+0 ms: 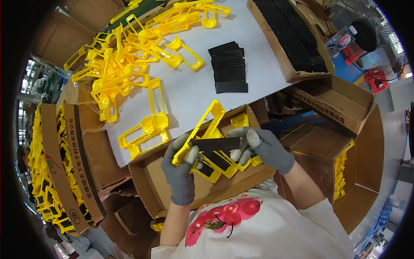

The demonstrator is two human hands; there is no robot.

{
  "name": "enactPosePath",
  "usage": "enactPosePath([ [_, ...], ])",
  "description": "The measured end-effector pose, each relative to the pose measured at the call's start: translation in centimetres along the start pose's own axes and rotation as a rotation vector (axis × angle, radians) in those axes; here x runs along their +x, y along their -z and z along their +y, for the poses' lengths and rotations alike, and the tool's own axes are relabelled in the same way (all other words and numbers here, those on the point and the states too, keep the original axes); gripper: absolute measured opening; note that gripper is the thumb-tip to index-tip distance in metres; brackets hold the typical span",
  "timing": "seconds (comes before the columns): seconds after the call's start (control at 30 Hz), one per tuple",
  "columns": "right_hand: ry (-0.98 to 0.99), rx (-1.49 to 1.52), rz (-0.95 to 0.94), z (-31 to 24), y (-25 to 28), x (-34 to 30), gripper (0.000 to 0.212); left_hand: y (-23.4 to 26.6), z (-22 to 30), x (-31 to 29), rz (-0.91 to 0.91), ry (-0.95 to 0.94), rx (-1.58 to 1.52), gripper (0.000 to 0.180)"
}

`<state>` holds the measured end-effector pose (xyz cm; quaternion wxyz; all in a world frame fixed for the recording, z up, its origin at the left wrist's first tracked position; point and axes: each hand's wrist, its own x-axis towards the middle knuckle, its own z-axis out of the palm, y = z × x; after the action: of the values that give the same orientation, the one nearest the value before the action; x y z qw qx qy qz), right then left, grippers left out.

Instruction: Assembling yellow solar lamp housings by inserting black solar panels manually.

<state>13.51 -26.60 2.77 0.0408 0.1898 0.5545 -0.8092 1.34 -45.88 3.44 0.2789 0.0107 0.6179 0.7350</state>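
My left hand, in a grey glove with pale fingertips, is closed around one end of a yellow plastic frame, which stands tilted. A flat black strip lies level across it, its left end by my left fingers. The strip's right end is pinched by my right hand, also gloved. Whether the strip touches the frame's opening I cannot tell. Below both hands is an open shallow cardboard box, holding several yellow frames with black strips in them.
On the white table lie a heap of yellow frames and a fanned stack of black strips. A carton of black strips stands far right. Left is a box full of frames. A fan and red stool stand right.
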Motion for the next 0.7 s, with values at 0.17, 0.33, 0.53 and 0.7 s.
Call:
enactPosePath([
  [0.17, 0.083, -0.062, 0.187, 1.2, -2.4, 0.6, 0.029, -0.3, -0.5, -0.5, -0.006, -0.029, 0.068, 0.034],
  [0.33, 0.144, -0.232, 0.232, 0.1, -2.5, 0.5, 0.023, -0.1, -0.9, -0.6, -0.019, -0.017, 0.116, 0.036],
  [0.53, 0.095, -0.234, 0.292, -1.3, -0.4, 0.2, 0.017, 0.6, -0.8, -0.1, -0.169, 0.106, -0.062, 0.037],
  [0.7, 0.088, -0.359, 0.194, -3.5, -0.7, 0.1, 0.018, 2.0, -1.0, 0.5, -0.179, 0.189, -0.025, 0.031],
])
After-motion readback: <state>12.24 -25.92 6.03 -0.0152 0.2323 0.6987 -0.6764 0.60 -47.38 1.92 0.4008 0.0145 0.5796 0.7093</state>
